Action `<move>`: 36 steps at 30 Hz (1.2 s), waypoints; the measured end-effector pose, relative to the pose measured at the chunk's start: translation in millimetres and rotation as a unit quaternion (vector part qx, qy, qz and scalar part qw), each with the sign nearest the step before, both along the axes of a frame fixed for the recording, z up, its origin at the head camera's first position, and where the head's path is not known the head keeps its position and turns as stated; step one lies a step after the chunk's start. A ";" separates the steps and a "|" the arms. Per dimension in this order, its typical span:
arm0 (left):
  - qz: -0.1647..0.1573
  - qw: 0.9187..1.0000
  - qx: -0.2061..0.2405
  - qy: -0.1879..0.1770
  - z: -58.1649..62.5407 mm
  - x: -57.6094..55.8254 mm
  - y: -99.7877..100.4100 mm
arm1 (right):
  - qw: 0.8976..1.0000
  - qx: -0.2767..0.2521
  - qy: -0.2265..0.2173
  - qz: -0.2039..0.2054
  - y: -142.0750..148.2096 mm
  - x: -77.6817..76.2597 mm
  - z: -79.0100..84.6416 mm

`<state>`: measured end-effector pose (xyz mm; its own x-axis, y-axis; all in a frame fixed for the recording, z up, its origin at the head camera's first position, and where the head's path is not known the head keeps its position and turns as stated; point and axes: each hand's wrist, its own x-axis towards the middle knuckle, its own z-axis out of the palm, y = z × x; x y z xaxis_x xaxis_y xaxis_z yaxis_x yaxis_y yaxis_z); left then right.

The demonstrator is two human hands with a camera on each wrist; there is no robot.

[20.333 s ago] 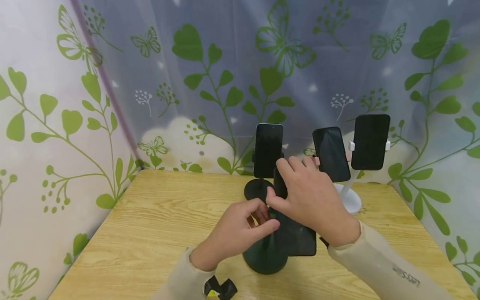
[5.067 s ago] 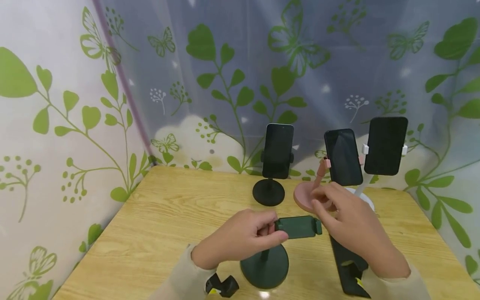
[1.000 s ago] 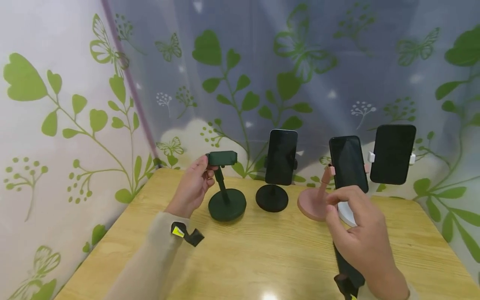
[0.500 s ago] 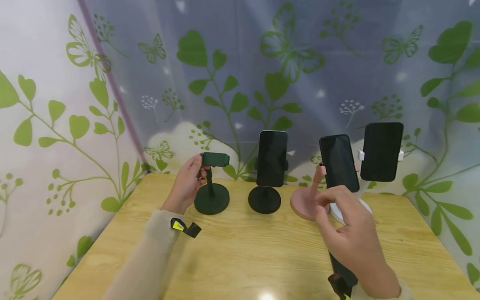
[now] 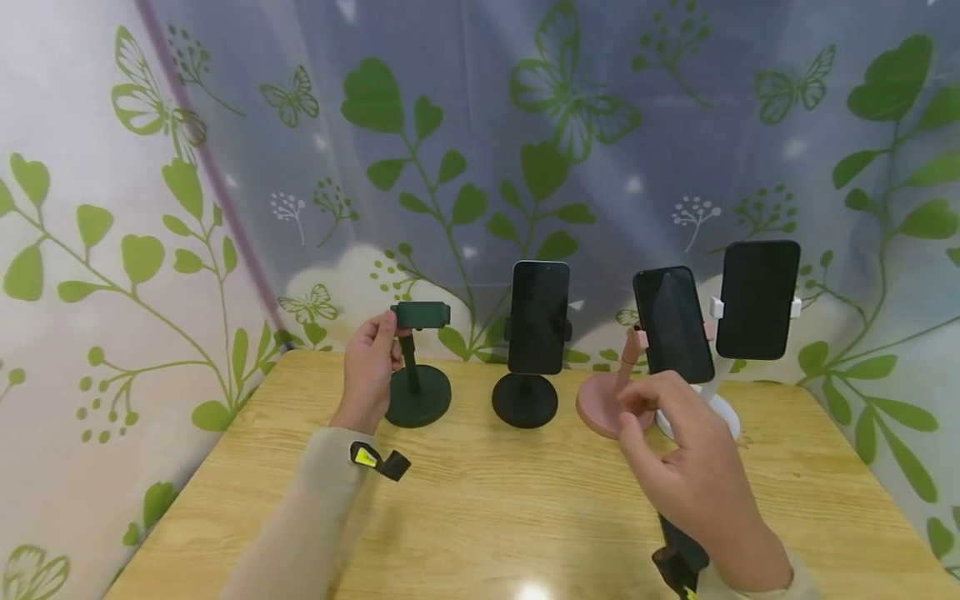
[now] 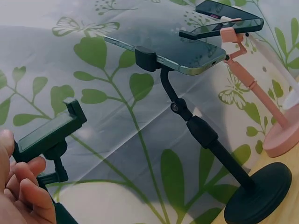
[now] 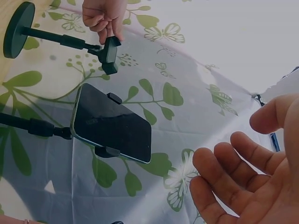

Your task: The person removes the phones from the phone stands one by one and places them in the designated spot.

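My left hand (image 5: pixel 367 362) grips the left end of the cradle on a dark green phone stand (image 5: pixel 422 400), thumb on top and fingers curled behind. The stand's round base is on the table at the back left, and its cradle holds no phone. In the left wrist view the green cradle (image 6: pixel 49 133) is tilted, its end clip raised. My right hand (image 5: pixel 690 467) hovers with loosely bent fingers and holds nothing; in the right wrist view its fingers (image 7: pixel 224 170) are apart from the thumb. Beneath it a black phone (image 5: pixel 678 533) lies on the table, partly hidden by the hand.
To the right of the green stand, a black stand (image 5: pixel 525 408), a pink stand (image 5: pixel 596 404) and a white stand (image 5: pixel 726 412) line the back of the wooden table (image 5: pixel 480 492). Each bears an upright dark phone. A leaf-patterned curtain (image 5: pixel 465 125) hangs behind.
The phone once on the green stand now lies at right. The green stand has gone from front centre to back left, shifting slightly left over the last second; my right hand barely moved then.
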<state>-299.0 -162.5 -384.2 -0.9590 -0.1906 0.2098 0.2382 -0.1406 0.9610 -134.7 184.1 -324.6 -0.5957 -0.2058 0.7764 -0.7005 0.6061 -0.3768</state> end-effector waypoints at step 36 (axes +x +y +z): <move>-0.133 0.928 -0.269 0.222 61.3 115.9 52.6 | 1.000 0.003 0.010 -0.007 -0.1 -2.0 -1.7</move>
<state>-183.1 -109.9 -323.0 -0.7530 0.2881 0.5916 0.6534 0.2205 0.7242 -136.7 183.9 -326.3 -0.5835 -0.2028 0.7864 -0.6992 0.6180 -0.3594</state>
